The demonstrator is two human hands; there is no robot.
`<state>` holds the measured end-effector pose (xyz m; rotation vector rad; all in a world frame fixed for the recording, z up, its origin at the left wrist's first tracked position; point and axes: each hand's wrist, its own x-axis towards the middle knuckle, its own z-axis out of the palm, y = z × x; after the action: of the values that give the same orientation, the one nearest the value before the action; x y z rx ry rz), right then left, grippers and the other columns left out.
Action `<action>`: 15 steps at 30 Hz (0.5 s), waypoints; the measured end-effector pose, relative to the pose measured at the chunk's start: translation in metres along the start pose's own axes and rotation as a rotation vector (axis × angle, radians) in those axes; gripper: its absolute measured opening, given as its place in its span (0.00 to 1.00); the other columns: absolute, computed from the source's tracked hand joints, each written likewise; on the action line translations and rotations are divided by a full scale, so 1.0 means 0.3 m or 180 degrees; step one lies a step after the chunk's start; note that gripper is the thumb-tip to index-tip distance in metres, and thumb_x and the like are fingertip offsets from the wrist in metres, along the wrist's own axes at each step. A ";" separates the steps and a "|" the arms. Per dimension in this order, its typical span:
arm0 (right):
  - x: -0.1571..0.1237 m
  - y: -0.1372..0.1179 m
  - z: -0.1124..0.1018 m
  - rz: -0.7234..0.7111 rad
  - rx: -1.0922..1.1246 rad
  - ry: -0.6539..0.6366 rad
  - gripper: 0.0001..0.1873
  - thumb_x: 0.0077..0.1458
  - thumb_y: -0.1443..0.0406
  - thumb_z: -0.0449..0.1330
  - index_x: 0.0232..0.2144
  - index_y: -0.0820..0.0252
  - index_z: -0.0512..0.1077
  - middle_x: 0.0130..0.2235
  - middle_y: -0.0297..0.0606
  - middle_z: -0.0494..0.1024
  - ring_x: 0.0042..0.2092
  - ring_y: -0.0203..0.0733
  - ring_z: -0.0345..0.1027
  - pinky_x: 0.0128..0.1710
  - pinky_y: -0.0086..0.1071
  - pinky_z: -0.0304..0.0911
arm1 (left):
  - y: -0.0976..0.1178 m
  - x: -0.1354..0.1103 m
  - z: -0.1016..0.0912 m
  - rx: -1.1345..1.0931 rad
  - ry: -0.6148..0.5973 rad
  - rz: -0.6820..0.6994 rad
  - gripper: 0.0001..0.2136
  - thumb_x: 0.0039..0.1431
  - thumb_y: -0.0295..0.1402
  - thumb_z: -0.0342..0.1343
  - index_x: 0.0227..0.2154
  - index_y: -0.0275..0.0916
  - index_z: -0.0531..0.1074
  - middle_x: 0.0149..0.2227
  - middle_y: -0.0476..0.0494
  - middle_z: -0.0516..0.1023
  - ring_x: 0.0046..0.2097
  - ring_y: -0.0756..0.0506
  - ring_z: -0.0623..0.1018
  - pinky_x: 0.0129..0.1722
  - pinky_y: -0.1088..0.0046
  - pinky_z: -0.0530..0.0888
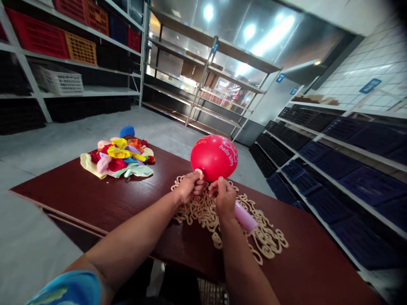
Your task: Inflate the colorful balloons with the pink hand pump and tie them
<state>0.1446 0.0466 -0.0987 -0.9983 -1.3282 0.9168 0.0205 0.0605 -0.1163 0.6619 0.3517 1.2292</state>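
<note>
Head view | left hand (191,187) grips the neck of the inflated red "hello kitty" balloon (213,156), which sits at 12 o'clock from the hands | right hand (224,194) curls just beside it, cannot tell whether gripping | tan curled strands (203,213) lie beneath | lilac cylinder (246,217) lies at 4 o'clock | deflated balloons (119,156) lie heaped at 10 o'clock

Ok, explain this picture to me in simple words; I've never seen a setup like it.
There is no machine here. A camera worn on a person's head looks forward and down, so the bare arms are the wearer's own. The left hand, fingers curled shut, and right hand meet at the base of a blown-up red balloon; their exact grip is hidden. On the table lie limp balloons to the left, pale loops under the hands and a purple tube beside the right wrist.
</note>
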 end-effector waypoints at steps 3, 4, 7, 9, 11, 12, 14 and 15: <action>0.019 0.107 0.008 0.0362 0.0167 0.0069 0.16 0.51 0.52 0.55 0.27 0.60 0.70 0.22 0.30 0.72 0.22 0.32 0.63 0.22 0.26 0.58 | 0.009 -0.010 0.008 -0.0272 -0.0206 -0.0269 0.11 0.54 0.33 0.51 0.22 0.37 0.55 0.19 0.56 0.49 0.16 0.59 0.48 0.14 0.84 0.45; 0.022 0.130 0.016 0.0444 0.0301 -0.0014 0.16 0.50 0.53 0.56 0.30 0.59 0.71 0.26 0.31 0.74 0.26 0.33 0.65 0.25 0.26 0.60 | 0.010 -0.014 0.011 -0.0392 -0.0285 -0.0376 0.10 0.54 0.32 0.50 0.22 0.37 0.55 0.19 0.56 0.49 0.16 0.58 0.48 0.13 0.84 0.45; 0.019 0.155 0.039 0.0793 0.0885 -0.0309 0.17 0.50 0.53 0.56 0.35 0.58 0.72 0.35 0.34 0.76 0.36 0.36 0.68 0.35 0.29 0.64 | 0.014 -0.024 0.023 -0.0793 -0.0458 -0.0761 0.09 0.53 0.27 0.50 0.23 0.37 0.55 0.20 0.56 0.48 0.16 0.58 0.49 0.13 0.85 0.46; 0.012 0.149 0.049 0.1097 0.1229 -0.0577 0.20 0.50 0.50 0.54 0.36 0.58 0.72 0.36 0.36 0.76 0.37 0.38 0.69 0.36 0.31 0.65 | 0.017 -0.031 0.031 -0.1035 -0.0511 -0.1048 0.08 0.53 0.27 0.50 0.23 0.37 0.55 0.20 0.56 0.48 0.16 0.58 0.49 0.12 0.85 0.46; 0.007 0.139 0.054 0.1280 0.1434 -0.0907 0.23 0.51 0.47 0.51 0.37 0.58 0.72 0.36 0.38 0.76 0.39 0.40 0.69 0.38 0.33 0.65 | 0.021 -0.038 0.039 -0.1213 -0.0543 -0.1266 0.08 0.54 0.27 0.49 0.23 0.37 0.55 0.19 0.56 0.48 0.15 0.59 0.49 0.12 0.85 0.45; 0.005 0.136 0.053 0.1324 0.1480 -0.1040 0.25 0.51 0.46 0.50 0.37 0.58 0.72 0.36 0.38 0.76 0.40 0.41 0.69 0.38 0.34 0.65 | 0.023 -0.041 0.042 -0.1278 -0.0555 -0.1337 0.08 0.54 0.27 0.49 0.23 0.37 0.55 0.19 0.56 0.48 0.15 0.59 0.49 0.12 0.86 0.45; 0.005 0.136 0.049 0.1358 0.1495 -0.1166 0.25 0.50 0.45 0.50 0.37 0.57 0.72 0.36 0.38 0.75 0.40 0.42 0.69 0.37 0.34 0.66 | 0.029 -0.045 0.046 -0.1356 -0.0567 -0.1435 0.08 0.55 0.26 0.48 0.23 0.37 0.55 0.19 0.56 0.48 0.15 0.59 0.49 0.12 0.86 0.45; 0.007 0.138 0.046 0.1323 0.1459 -0.1158 0.25 0.50 0.46 0.50 0.38 0.56 0.72 0.36 0.37 0.75 0.40 0.41 0.69 0.37 0.34 0.66 | 0.032 -0.047 0.048 -0.1360 -0.0567 -0.1471 0.09 0.55 0.26 0.48 0.23 0.37 0.55 0.19 0.56 0.47 0.15 0.59 0.49 0.12 0.86 0.44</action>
<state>0.1322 0.0628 -0.1375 -0.7764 -1.1354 1.6975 0.0172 0.0450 -0.1006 0.2921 0.0770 0.7603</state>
